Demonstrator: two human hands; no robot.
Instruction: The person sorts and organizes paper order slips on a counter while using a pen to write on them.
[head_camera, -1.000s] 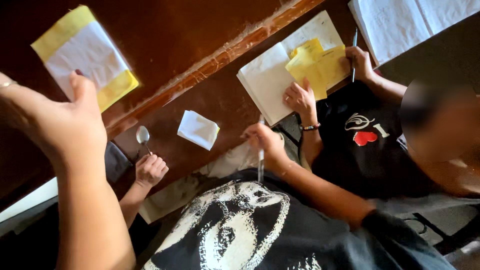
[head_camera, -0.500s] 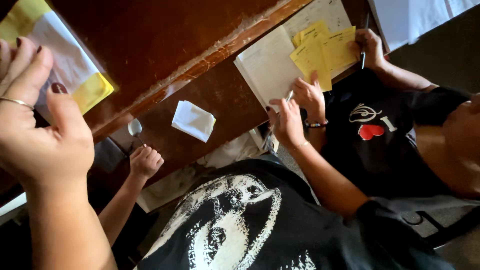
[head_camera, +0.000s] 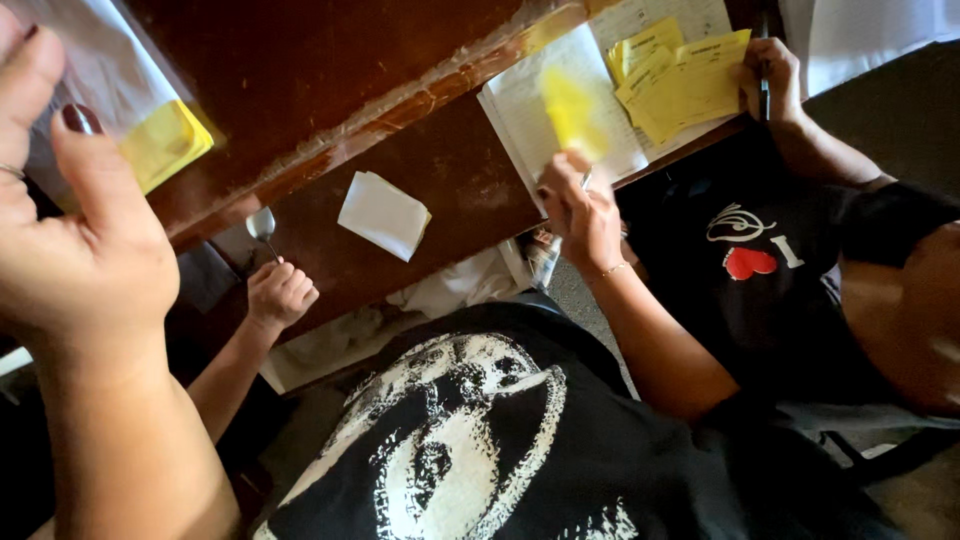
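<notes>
While the left hand (head_camera: 70, 250) stands upright at frame left, fingers spread apart and thumb raised, it clamps on nothing; whether the fingertips touch the pad behind them can't be told. Right hand: not in view.

Item 1: paper pad (head_camera: 165, 140), white w/ yellow edge, lying on the dark wooden tabletop (head_camera: 330, 60) just beyond the hand, corner pointing toward the table's worn edge.
Handling note (judgement): thin sheets, likely floppy; best taken flat across the yellow edge w/ thumb on top, not pinched at a corner.

Item 2: folded white paper (head_camera: 383, 213), alone on the lower ledge, well apart from the pad.
Item 3: spoon (head_camera: 262, 225), bowl up, held by a co-worker's fist (head_camera: 280, 295).
Item 4: open ledger (head_camera: 540, 110) w/ yellow slips (head_camera: 680, 80) on it; two other co-worker hands at work there, one lifting a blurred yellow slip (head_camera: 572, 110).

Room: bare wood between pad and ledger; table edge close on the near side, seated people crowd below it.
</notes>
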